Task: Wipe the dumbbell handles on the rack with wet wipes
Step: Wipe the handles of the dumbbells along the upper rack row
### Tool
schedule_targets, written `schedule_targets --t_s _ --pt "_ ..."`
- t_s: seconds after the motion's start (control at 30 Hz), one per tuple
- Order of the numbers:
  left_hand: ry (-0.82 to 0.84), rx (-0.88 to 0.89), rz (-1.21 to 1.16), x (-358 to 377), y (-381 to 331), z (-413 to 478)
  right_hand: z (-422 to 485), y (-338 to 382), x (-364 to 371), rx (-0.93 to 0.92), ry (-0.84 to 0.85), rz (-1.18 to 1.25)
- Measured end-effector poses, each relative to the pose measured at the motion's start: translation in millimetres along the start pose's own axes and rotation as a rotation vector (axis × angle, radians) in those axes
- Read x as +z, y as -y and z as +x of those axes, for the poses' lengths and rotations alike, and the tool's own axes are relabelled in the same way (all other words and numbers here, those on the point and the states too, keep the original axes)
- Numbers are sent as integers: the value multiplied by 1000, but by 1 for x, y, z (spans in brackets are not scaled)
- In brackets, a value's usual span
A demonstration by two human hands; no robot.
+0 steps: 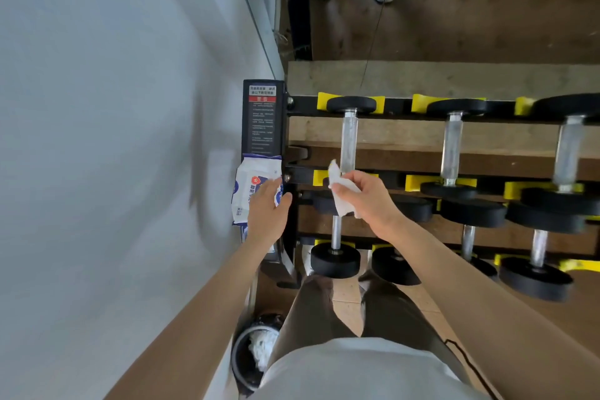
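A wet wipe [344, 201] is pinched in the right hand [368, 201] beside the leftmost dumbbell handle [349, 140] at the rack's [300, 175] left end. The left hand [268, 214] is laid flat on the wipes pack [251, 177]. The handle should be wrapped and rubbed full-length.

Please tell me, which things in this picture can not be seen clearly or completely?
Head view only.
- Warning label: print too small to read.
- Wet wipes pack: partly covered by the left hand, text blurred.
- Leftmost top dumbbell: near end hidden behind the wipe and right hand.
- Rightmost top dumbbell: far head cut off by the right edge.
- Bin: partly hidden by the person's shirt.
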State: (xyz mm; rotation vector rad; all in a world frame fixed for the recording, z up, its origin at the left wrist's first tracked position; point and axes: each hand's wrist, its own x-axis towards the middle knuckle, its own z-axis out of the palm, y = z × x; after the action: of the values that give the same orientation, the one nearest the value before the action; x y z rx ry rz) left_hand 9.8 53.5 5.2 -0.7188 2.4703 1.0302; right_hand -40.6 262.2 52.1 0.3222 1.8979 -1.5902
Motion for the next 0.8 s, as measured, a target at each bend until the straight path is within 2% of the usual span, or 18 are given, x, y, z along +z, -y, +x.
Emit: schedule_targets --t_s 0.1,0.17,0.33,0.47,0.57,0.6,0.67,0.73,0.8 --pt "129 5 302 5 12 17 10 1 1 22 -18 16" --pt "101 39 380 2 5 31 16 1 1 26 -44 8" --pt "35 186 380 -26 -35 86 24 10 -1 45 -82 74" --pt "-16 192 263 -32 -38 85 26 14 1 75 -75 183" --pt "-146 227 80 -28 -34 55 27 19 3 118 -77 270" --pt "-131 212 -31 -24 -36 45 28 20 3 125 -68 302" --pt "65 105 -329 -16 -48 27 29 22 2 124 -25 366" --pt "298 -113 -645 -8 -65 17 27 23 0 104 41 430" --pt "428 -324 -837 -7 -78 13 26 22 -3 68 107 479"
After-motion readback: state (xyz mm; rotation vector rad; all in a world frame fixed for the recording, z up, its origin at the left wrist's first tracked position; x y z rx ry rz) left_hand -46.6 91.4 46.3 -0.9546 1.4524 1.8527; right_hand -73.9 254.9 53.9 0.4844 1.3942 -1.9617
